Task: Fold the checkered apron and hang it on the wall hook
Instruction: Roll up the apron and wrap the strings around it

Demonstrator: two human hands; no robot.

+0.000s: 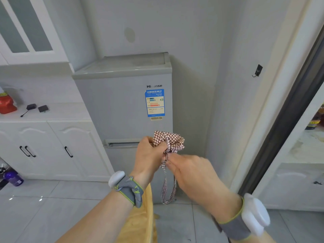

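Checkered apron [171,140], bunched small, held in mid-air before the fridge [122,102]; not yet hung.

Item: apron gathered into a tight wad, in the closed grip of the left hand [149,155]. Its strap [169,190] hangs below in a loop, pinched near the top by the right hand [191,171]. Wall hook [257,70]: bare, up and to the right, well apart from the bundle. Status, by judgement: folding largely done; left to do are raising the strap loop and slipping it over the hook. Nearby: counter [57,111] at left, bearing a red bag [7,104] and small black items [43,108].
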